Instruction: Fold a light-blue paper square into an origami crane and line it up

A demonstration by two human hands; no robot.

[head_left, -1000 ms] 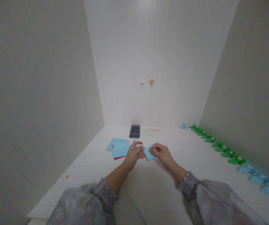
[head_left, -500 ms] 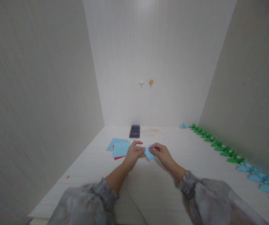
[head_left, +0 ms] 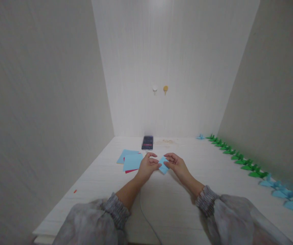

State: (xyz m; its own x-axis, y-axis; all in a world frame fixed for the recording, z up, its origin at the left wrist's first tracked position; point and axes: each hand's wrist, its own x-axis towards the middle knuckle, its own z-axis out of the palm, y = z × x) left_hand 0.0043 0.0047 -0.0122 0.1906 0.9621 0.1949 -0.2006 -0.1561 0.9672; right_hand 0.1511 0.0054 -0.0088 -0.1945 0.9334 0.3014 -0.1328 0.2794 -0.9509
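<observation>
Between my two hands, just above the white table, is a small folded piece of light blue paper (head_left: 164,165), turned like a diamond. My left hand (head_left: 148,165) pinches its left corner with thumb and fingers. On the opposite side my right hand (head_left: 176,165) grips the right corner, thumb in front and fingers behind. Beside my left hand lies a loose stack of square paper sheets (head_left: 132,162), light blue on top with red edges showing underneath.
A phone (head_left: 147,142) lies near the back wall, and a pale cable (head_left: 146,217) runs toward the front edge. Along the right wall stretches a row of green folded paper cranes (head_left: 238,157) and light blue ones (head_left: 279,193). A small orange scrap (head_left: 75,191) is at left.
The folded paper has turned slightly and now shows a flatter diamond face. My right fingers have spread a little behind it; both hands keep hold of it.
</observation>
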